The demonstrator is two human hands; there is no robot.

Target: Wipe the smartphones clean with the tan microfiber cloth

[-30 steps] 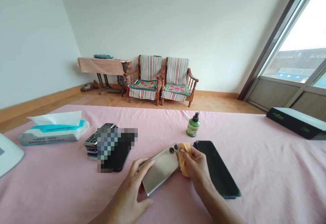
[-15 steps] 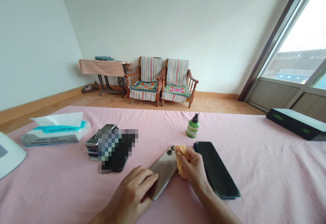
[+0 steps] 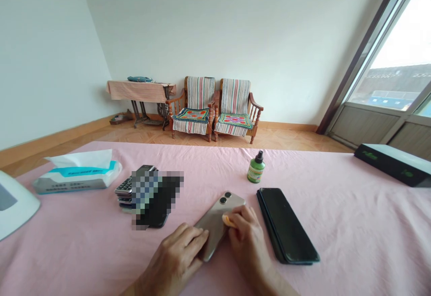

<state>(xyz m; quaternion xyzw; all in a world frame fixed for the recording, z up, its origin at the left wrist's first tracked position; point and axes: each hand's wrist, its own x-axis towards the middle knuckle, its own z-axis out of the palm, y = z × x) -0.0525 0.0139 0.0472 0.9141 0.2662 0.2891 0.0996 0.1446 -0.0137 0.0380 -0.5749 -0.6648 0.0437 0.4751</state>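
A gold phone (image 3: 215, 217) lies back up on the pink tablecloth (image 3: 353, 224), its two camera lenses pointing away from me. My left hand (image 3: 175, 260) rests on its near end, fingers curled over the edge and holding it down. My right hand (image 3: 247, 240) is closed on a small orange cloth (image 3: 227, 220), pressed against the phone's right side near the middle. Only a bit of the cloth shows under the fingers.
Two dark phones (image 3: 286, 224) are stacked just right of my right hand. A green spray bottle (image 3: 256, 167) stands behind them. A pile of phones (image 3: 141, 192) and a tissue pack (image 3: 79, 174) lie to the left, a dark box (image 3: 393, 163) at far right, a white device (image 3: 13, 201) at the left edge.
My right hand with the cloth has slid down from the phone's camera end toward its middle. The left hand has shifted slightly to the right on the near end.
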